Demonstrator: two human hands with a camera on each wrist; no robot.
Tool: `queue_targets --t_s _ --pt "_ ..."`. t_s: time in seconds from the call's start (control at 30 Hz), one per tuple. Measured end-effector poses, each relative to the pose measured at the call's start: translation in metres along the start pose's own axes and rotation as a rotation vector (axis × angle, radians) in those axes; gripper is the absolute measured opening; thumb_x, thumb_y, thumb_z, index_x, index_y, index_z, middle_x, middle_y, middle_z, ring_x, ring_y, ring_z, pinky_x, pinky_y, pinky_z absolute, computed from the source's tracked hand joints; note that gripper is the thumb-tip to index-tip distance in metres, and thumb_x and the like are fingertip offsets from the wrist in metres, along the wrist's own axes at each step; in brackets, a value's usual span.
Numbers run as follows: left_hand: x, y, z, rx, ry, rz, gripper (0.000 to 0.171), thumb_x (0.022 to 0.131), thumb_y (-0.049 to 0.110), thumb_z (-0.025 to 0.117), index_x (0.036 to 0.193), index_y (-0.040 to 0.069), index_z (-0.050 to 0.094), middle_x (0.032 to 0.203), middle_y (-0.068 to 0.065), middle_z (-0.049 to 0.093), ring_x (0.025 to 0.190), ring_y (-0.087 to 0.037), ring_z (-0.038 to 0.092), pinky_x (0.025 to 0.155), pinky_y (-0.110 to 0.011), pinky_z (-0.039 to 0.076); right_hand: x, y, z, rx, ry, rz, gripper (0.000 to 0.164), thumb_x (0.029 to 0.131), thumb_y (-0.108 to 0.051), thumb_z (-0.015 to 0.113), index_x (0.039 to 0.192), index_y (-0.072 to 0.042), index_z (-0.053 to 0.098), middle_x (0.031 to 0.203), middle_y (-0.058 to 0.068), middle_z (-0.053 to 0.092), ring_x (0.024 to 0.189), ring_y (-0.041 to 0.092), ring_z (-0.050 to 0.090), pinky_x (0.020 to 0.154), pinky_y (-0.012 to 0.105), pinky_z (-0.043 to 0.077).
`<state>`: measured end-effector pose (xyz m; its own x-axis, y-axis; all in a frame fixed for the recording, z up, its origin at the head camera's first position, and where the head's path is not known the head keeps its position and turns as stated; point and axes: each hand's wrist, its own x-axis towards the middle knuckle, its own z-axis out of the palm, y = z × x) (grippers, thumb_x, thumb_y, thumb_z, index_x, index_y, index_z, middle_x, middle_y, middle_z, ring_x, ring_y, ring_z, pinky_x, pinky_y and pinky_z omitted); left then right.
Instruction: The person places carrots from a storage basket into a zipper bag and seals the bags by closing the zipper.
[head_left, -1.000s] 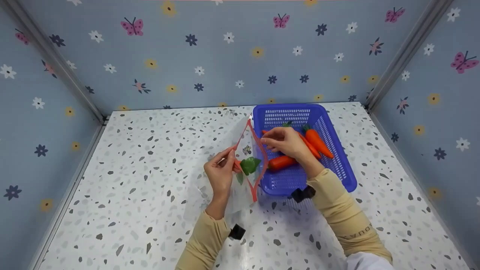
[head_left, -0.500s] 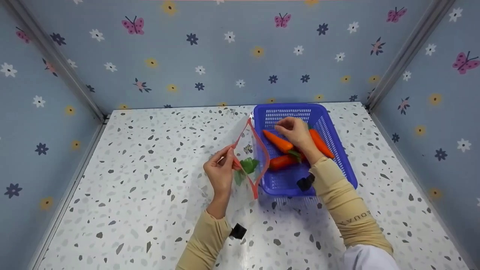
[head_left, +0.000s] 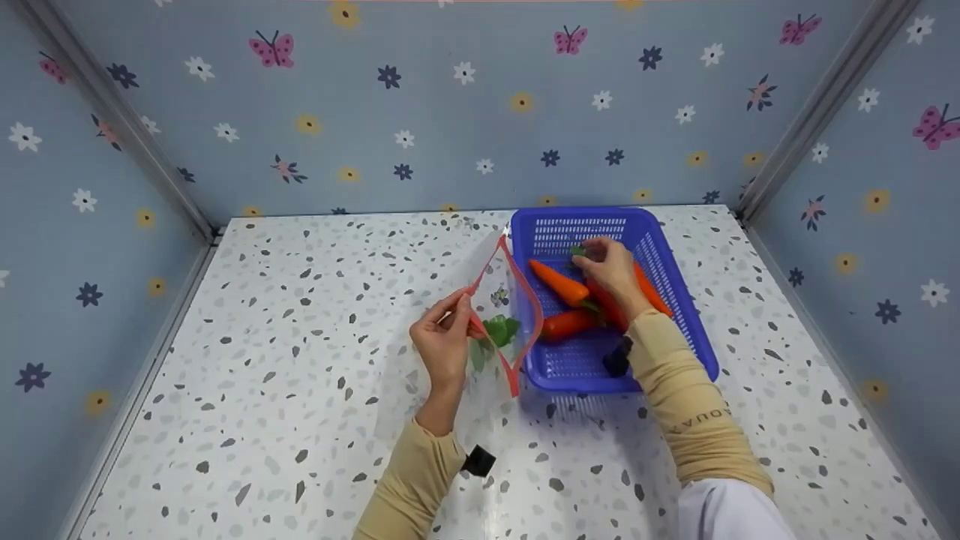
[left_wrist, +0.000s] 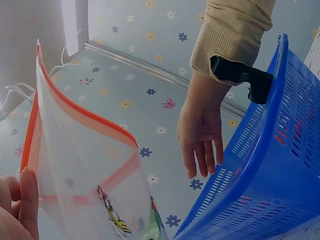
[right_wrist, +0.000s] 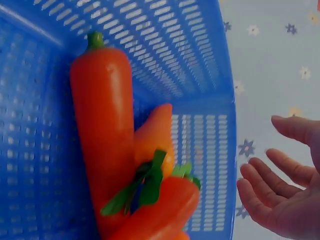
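My left hand (head_left: 442,345) pinches the rim of a clear zip bag (head_left: 512,371) between thumb and fingers. The bag's red-edged mouth gapes toward the basket, and green leaves (head_left: 499,330) show inside it. Over the blue plastic basket (head_left: 585,379), my right hand (head_left: 616,271) hovers with its fingertips beside a green leafy top (head_left: 577,252). That hand (right_wrist: 285,185) appears with loosely spread fingers and nothing between them in the right wrist view. An orange carrot (head_left: 559,283) and a red-orange carrot-like vegetable (head_left: 570,324) lie in the basket; others are partly under my hand.
The basket's perforated wall (left_wrist: 260,165) rises close beside the bag. A speckled white tabletop (head_left: 300,337) lies under everything, bounded by flower-patterned panels (head_left: 420,112) at the back and sides.
My right hand has moved from beside the bag's mouth to the right and back over the basket, uncovering the orange carrot. The left hand and the bag stay nearly in place.
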<state>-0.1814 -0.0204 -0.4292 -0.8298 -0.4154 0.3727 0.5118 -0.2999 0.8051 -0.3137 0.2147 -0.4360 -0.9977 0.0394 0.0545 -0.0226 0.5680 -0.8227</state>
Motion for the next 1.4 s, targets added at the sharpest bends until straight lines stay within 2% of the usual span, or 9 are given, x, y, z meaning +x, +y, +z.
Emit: queue_targets --t_s 0.47,0.87,0.9,0.93,1.03,1.13,1.17,1.27,1.4 --pt "0.001 -0.002 -0.001 -0.002 -0.012 0.017 0.017 0.084 -0.005 0.056 0.093 -0.018 0.061 0.056 -0.013 0.056 0.041 -0.013 0.052 0.038 -0.026 0.047 0.007 0.044 -0.012 0.020 -0.070 0.091 0.052 0.078 -0.017 0.068 0.120 0.005 0.046 0.119 0.025 0.047 0.108 0.034 0.045 0.094 0.041 0.037" --pt "0.001 -0.003 -0.001 0.014 -0.003 0.026 0.016 0.083 -0.005 0.057 0.092 -0.018 0.061 0.059 -0.015 0.056 0.041 -0.013 0.052 0.037 -0.026 0.046 0.009 0.064 -0.017 0.007 -0.082 0.173 0.065 0.070 -0.021 0.076 0.120 0.007 0.045 0.116 0.023 0.049 0.104 0.032 0.046 0.091 0.039 0.039" --pt "0.002 -0.006 -0.002 0.005 -0.006 0.029 0.017 0.083 -0.004 0.057 0.093 -0.017 0.062 0.059 -0.015 0.056 0.041 -0.014 0.052 0.037 -0.027 0.046 0.009 0.064 -0.017 0.005 -0.083 0.184 0.066 0.070 -0.021 0.076 0.121 0.008 0.045 0.116 0.023 0.049 0.105 0.032 0.046 0.091 0.039 0.039" --pt "0.003 -0.027 -0.009 -0.020 -0.014 0.035 0.017 0.084 -0.002 0.058 0.093 -0.014 0.063 0.060 -0.015 0.057 0.042 -0.015 0.052 0.037 -0.027 0.046 0.009 0.065 -0.017 0.004 -0.085 0.193 0.066 0.070 -0.021 0.076 0.121 0.008 0.045 0.116 0.023 0.049 0.105 0.032 0.046 0.091 0.039 0.039" --pt "0.007 -0.057 -0.020 -0.049 -0.034 0.064 0.016 0.084 0.001 0.058 0.096 -0.008 0.065 0.061 -0.015 0.058 0.042 -0.018 0.053 0.037 -0.028 0.046 0.009 0.067 -0.016 0.000 -0.094 0.217 0.066 0.070 -0.019 0.076 0.121 0.008 0.045 0.117 0.023 0.049 0.105 0.032 0.046 0.090 0.039 0.040" --pt "0.008 -0.073 -0.025 -0.092 -0.046 0.080 0.016 0.084 0.003 0.059 0.097 -0.004 0.067 0.063 -0.012 0.059 0.043 -0.017 0.054 0.038 -0.027 0.046 0.009 0.068 -0.016 -0.027 -0.110 0.218 0.065 0.070 -0.019 0.076 0.120 0.008 0.045 0.116 0.023 0.049 0.104 0.032 0.046 0.090 0.039 0.040" --pt "0.007 -0.055 -0.019 -0.072 -0.041 0.087 0.017 0.084 0.004 0.060 0.096 -0.005 0.067 0.062 -0.013 0.058 0.043 -0.017 0.053 0.037 -0.028 0.046 0.009 0.068 -0.016 -0.035 -0.119 0.219 0.064 0.070 -0.019 0.076 0.120 0.007 0.046 0.117 0.023 0.049 0.104 0.032 0.046 0.090 0.039 0.040" --pt "0.003 -0.028 -0.009 -0.046 -0.020 0.070 0.018 0.083 0.004 0.060 0.094 -0.010 0.065 0.061 -0.015 0.057 0.042 -0.015 0.052 0.037 -0.027 0.046 0.009 0.068 -0.016 -0.075 -0.143 0.210 0.062 0.070 -0.018 0.076 0.119 0.006 0.048 0.116 0.023 0.049 0.104 0.032 0.046 0.092 0.040 0.039" --pt "0.001 -0.005 -0.003 -0.004 -0.004 0.016 0.017 0.083 -0.005 0.056 0.094 -0.017 0.061 0.060 -0.017 0.056 0.042 -0.015 0.052 0.038 -0.026 0.047 0.009 0.066 -0.016 -0.117 -0.158 0.217 0.059 0.069 -0.014 0.076 0.119 0.005 0.049 0.117 0.022 0.049 0.105 0.033 0.046 0.093 0.040 0.038"
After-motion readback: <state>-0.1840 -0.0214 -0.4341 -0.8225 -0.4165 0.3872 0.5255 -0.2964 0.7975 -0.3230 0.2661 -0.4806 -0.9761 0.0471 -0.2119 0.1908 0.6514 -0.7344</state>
